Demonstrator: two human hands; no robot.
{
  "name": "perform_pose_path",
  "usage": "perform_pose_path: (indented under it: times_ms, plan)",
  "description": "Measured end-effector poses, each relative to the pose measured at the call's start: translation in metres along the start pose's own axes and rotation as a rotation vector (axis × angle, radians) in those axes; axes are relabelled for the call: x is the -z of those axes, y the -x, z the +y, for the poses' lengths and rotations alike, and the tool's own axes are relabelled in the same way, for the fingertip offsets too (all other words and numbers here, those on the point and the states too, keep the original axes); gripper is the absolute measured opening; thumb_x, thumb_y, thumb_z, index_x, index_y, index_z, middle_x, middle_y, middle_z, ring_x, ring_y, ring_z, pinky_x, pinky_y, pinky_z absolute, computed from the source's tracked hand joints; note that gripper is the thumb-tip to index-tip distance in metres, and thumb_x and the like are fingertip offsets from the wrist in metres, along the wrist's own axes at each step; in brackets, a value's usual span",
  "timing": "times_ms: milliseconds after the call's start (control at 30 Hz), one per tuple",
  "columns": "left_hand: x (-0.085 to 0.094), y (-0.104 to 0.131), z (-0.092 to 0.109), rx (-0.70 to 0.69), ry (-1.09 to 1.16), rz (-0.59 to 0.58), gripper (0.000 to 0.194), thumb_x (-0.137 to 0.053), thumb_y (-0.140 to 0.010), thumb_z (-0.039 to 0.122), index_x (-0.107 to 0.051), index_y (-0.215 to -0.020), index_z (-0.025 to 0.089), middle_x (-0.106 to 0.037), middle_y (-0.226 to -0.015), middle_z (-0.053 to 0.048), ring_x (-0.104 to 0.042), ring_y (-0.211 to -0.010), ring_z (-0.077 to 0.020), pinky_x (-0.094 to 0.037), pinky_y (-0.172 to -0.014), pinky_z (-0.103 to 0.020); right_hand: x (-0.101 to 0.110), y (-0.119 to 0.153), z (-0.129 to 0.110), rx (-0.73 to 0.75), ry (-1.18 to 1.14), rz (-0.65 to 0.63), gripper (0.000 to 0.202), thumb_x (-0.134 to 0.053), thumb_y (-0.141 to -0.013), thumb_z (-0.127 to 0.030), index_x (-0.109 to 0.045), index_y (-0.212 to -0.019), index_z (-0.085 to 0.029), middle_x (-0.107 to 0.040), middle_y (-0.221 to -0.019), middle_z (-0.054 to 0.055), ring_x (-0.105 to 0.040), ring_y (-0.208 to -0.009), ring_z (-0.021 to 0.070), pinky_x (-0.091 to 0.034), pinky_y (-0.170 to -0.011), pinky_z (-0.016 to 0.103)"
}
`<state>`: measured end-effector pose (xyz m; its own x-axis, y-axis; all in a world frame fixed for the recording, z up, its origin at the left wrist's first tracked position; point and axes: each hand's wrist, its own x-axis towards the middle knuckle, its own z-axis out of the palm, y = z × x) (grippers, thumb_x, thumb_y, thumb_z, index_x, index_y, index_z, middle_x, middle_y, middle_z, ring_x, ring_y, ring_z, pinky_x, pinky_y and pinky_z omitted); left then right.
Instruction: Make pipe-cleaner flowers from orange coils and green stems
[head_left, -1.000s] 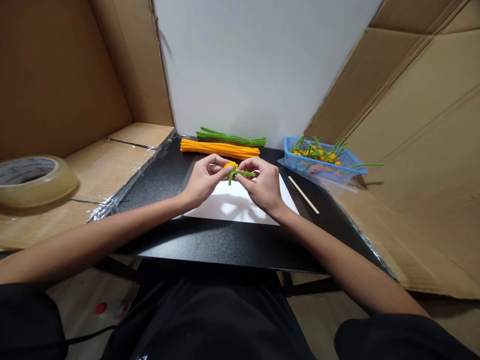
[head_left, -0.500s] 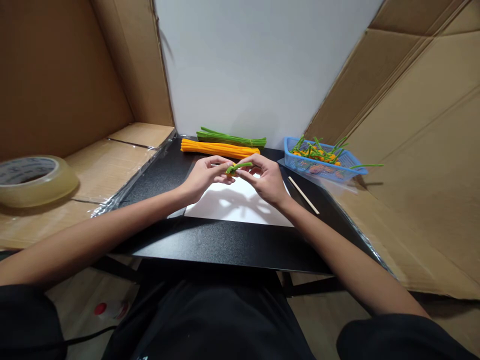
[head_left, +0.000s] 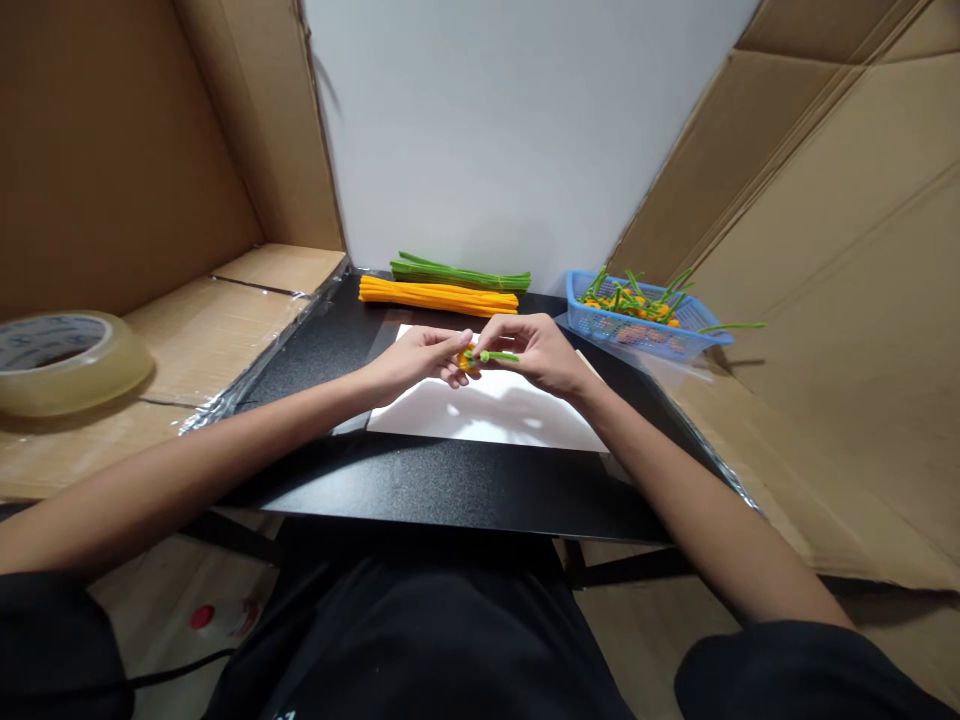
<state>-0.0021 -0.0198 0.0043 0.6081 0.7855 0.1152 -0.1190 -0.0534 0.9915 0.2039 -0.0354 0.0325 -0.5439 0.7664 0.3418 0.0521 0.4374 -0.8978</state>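
Between my two hands, over a white sheet (head_left: 480,415), is a small pipe cleaner flower (head_left: 466,359) with an orange head and a green stem pointing right. My left hand (head_left: 424,362) pinches the orange head between thumb and fingers. The fingers of my right hand (head_left: 532,350) are closed on the green part where it meets the head. Just behind my hands lie a bundle of orange pipe cleaners (head_left: 439,295) and a bundle of green pipe cleaners (head_left: 457,273).
A blue basket (head_left: 637,334) with several orange and green pieces stands at the right. A pale stick (head_left: 589,365) lies partly hidden behind my right hand. A tape roll (head_left: 112,370) rests on cardboard at the left. A red-capped bottle (head_left: 225,618) is on the floor.
The flower has turned, so more of its orange head shows and its stem points right. My right hand has shifted slightly right and down, covering most of the stick.
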Motion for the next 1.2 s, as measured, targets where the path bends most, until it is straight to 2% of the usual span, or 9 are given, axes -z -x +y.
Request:
perform_pose_path:
  times_ms: [133, 267, 400, 500, 600, 733, 933, 1067, 1200]
  plan:
    - [-0.004, 0.003, 0.005, 0.011, 0.060, -0.036, 0.042, -0.076, -0.083, 0.053, -0.078, -0.091, 0.011, -0.076, -0.086, -0.014, -0.066, -0.069, -0.0154, -0.054, -0.067, -0.029, 0.000, -0.001, 0.003, 0.048, -0.013, 0.116, 0.039, -0.091, -0.064, -0.051, -0.073, -0.073, -0.017, -0.070, -0.077, 0.003, -0.066, -0.071, 0.0160, -0.058, -0.067, 0.033]
    - [-0.010, 0.005, 0.007, 0.020, 0.157, -0.048, 0.033, -0.077, -0.084, 0.043, -0.077, -0.086, 0.010, -0.074, -0.081, -0.013, -0.063, -0.066, -0.0143, -0.052, -0.065, -0.028, -0.004, -0.001, 0.005, 0.149, 0.066, 0.155, 0.031, -0.089, -0.069, -0.049, -0.077, -0.076, -0.021, -0.068, -0.080, 0.004, -0.064, -0.073, 0.0160, -0.057, -0.068, 0.033]
    - [-0.013, 0.004, 0.008, 0.030, 0.260, -0.047, 0.028, -0.075, -0.085, 0.037, -0.074, -0.081, 0.009, -0.071, -0.077, -0.011, -0.060, -0.065, -0.0129, -0.049, -0.064, -0.027, -0.011, -0.002, 0.007, 0.268, 0.074, 0.240, 0.030, -0.088, -0.071, -0.050, -0.075, -0.068, -0.023, -0.067, -0.079, 0.004, -0.063, -0.076, 0.0166, -0.056, -0.072, 0.033]
    - [-0.011, 0.003, 0.007, 0.018, 0.265, -0.090, 0.028, -0.073, -0.087, 0.037, -0.073, -0.082, 0.009, -0.071, -0.076, -0.010, -0.059, -0.065, -0.0121, -0.048, -0.064, -0.026, -0.013, -0.002, 0.008, 0.249, 0.062, 0.275, 0.036, -0.089, -0.067, -0.054, -0.073, -0.067, -0.022, -0.068, -0.078, 0.004, -0.064, -0.077, 0.0171, -0.057, -0.074, 0.034]
    - [-0.007, 0.003, 0.007, 0.011, 0.208, -0.129, 0.029, -0.071, -0.090, 0.038, -0.073, -0.087, 0.009, -0.071, -0.078, -0.011, -0.059, -0.066, -0.0118, -0.047, -0.064, -0.026, -0.011, -0.001, 0.007, 0.181, 0.033, 0.254, 0.039, -0.088, -0.067, -0.056, -0.073, -0.073, -0.021, -0.069, -0.078, 0.003, -0.064, -0.074, 0.0164, -0.058, -0.072, 0.034]
    - [-0.006, 0.004, 0.006, 0.009, 0.140, -0.121, 0.030, -0.069, -0.091, 0.039, -0.073, -0.092, 0.010, -0.070, -0.079, -0.010, -0.059, -0.067, -0.0126, -0.046, -0.064, -0.026, -0.008, 0.000, 0.005, 0.126, -0.013, 0.248, 0.043, -0.089, -0.063, -0.058, -0.072, -0.074, -0.020, -0.070, -0.074, 0.002, -0.064, -0.066, 0.0151, -0.058, -0.066, 0.033]
    - [-0.009, 0.003, 0.003, -0.049, 0.136, -0.136, 0.034, -0.069, -0.091, 0.047, -0.071, -0.089, 0.013, -0.067, -0.080, -0.007, -0.057, -0.069, -0.0124, -0.045, -0.064, -0.025, -0.012, -0.002, 0.005, 0.126, -0.026, 0.316, 0.045, -0.090, -0.060, -0.060, -0.070, -0.070, -0.021, -0.069, -0.071, 0.001, -0.064, -0.064, 0.0145, -0.059, -0.064, 0.032]
    - [-0.009, 0.001, 0.002, -0.088, 0.060, -0.072, 0.042, -0.071, -0.087, 0.055, -0.069, -0.085, 0.013, -0.066, -0.076, -0.006, -0.055, -0.064, -0.0116, -0.044, -0.060, -0.025, -0.009, -0.002, 0.006, 0.125, 0.056, 0.290, 0.044, -0.086, -0.066, -0.060, -0.070, -0.077, -0.020, -0.070, -0.078, 0.002, -0.066, -0.072, 0.0156, -0.058, -0.069, 0.032]
    - [-0.007, -0.001, -0.001, -0.173, 0.018, 0.058, 0.045, -0.073, -0.084, 0.058, -0.067, -0.090, 0.013, -0.068, -0.078, -0.005, -0.059, -0.065, -0.0115, -0.048, -0.063, -0.025, -0.005, -0.001, 0.007, 0.155, 0.314, 0.241, 0.037, -0.083, -0.076, -0.050, -0.072, -0.095, -0.020, -0.073, -0.093, 0.005, -0.067, -0.081, 0.0175, -0.057, -0.078, 0.035]
